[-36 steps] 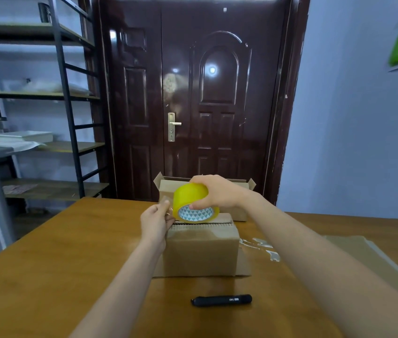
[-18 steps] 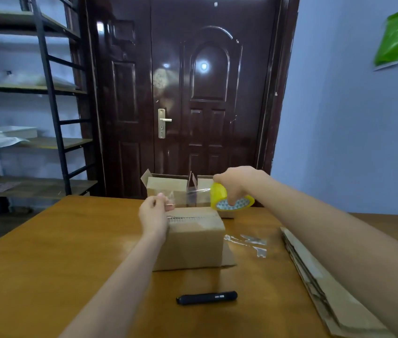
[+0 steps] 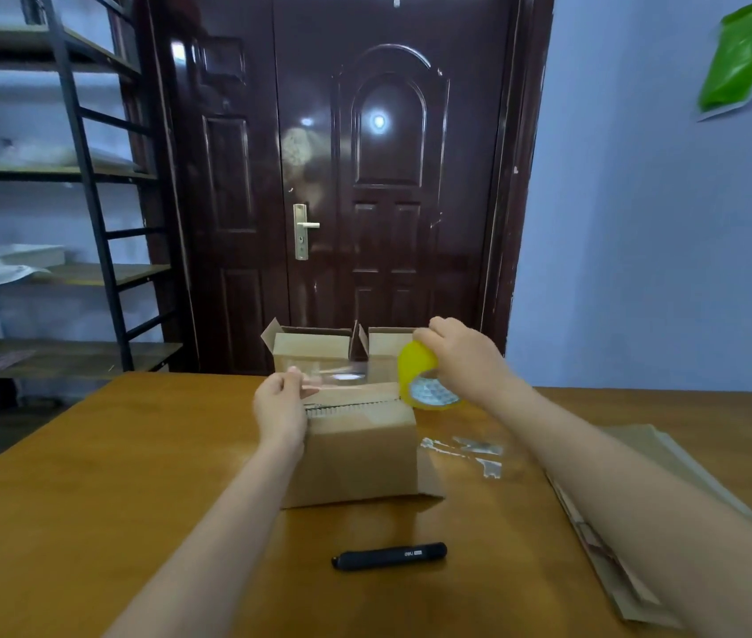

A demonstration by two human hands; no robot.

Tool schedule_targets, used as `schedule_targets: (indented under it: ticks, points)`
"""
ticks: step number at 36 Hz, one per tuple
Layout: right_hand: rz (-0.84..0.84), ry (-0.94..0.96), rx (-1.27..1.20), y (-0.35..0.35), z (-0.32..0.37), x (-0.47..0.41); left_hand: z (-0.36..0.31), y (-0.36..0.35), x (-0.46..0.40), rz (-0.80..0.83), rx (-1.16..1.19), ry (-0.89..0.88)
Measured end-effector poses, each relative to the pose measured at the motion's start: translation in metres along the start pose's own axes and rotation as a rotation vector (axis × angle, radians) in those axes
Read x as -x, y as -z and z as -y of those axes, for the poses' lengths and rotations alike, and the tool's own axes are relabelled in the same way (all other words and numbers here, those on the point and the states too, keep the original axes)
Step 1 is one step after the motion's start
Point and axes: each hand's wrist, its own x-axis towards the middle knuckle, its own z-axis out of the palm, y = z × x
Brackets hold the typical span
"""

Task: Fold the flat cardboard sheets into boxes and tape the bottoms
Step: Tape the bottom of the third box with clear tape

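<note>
Step in hand: taping the bottom seam of the box (image 3: 355, 448), which sits flaps-down near the middle of the bench (image 3: 88, 476). Left hand (image 3: 279, 405) at the box's left top edge, grip pinching the free end of the clear tape strip (image 3: 341, 377) between thumb and fingertips. Right hand (image 3: 461, 356) past the box's right top corner, grip curled over the yellow tape roll (image 3: 424, 384), roll tilted and held just above that corner. Strip stretched between the two hands, hanging a little above the seam (not yet stuck down, as far as can be judged; glare makes the film hard to trace).

Behind the box: two finished open boxes (image 3: 318, 354) at the bench's far edge. Right of the box: crumpled tape scraps (image 3: 470, 451), then a stack of flat cardboard sheets (image 3: 631, 536). In front of the box: black knife or pen (image 3: 390, 555) (type unclear).

Next move, by judgement: lower the strip squarely along the seam, anchor the left end down the side wall, smooth across, then cut at the roll. Risk of the film twisting or landing off the seam.
</note>
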Motion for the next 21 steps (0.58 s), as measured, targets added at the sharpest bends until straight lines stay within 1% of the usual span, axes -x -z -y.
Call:
schedule_targets:
  ticks: [2,3,4,6,8,10,12,14,16,18,20,21]
  points:
    - [0.131,0.238,0.33,-0.001,-0.014,0.002,0.001,0.005,-0.004,-0.012,-0.012,0.0]
    - [0.182,0.296,0.429,-0.003,-0.02,0.004,0.001,0.005,-0.005,-0.001,-0.031,-0.006]
    - [0.224,0.321,0.495,-0.003,-0.025,0.005,0.001,0.004,-0.004,0.014,-0.047,-0.012]
    - [0.313,0.301,0.532,0.002,-0.03,0.007,0.001,-0.001,-0.001,0.031,-0.036,0.002]
    - [0.383,0.202,0.463,0.006,-0.032,0.009,0.003,-0.006,0.001,0.043,-0.013,0.009]
    - [0.407,0.012,0.312,0.009,-0.033,0.012,0.002,-0.007,0.002,0.063,0.001,0.03]
    - [0.352,-0.161,0.146,0.006,-0.034,0.015,0.0,-0.005,-0.001,0.053,0.08,0.084]
    - [0.331,-0.25,0.015,0.001,-0.034,0.016,-0.004,-0.004,-0.001,0.031,0.17,0.158]
    - [0.348,-0.271,-0.048,-0.004,-0.033,0.016,-0.009,-0.002,0.001,0.018,0.254,0.214]
    - [0.376,-0.247,-0.048,-0.006,-0.03,0.015,-0.011,-0.001,0.002,0.007,0.332,0.254]
    - [0.409,-0.191,0.008,-0.005,-0.026,0.015,-0.012,0.0,0.001,0.005,0.369,0.267]
    - [0.42,-0.145,0.074,-0.005,-0.023,0.015,-0.012,0.0,0.0,0.011,0.38,0.271]
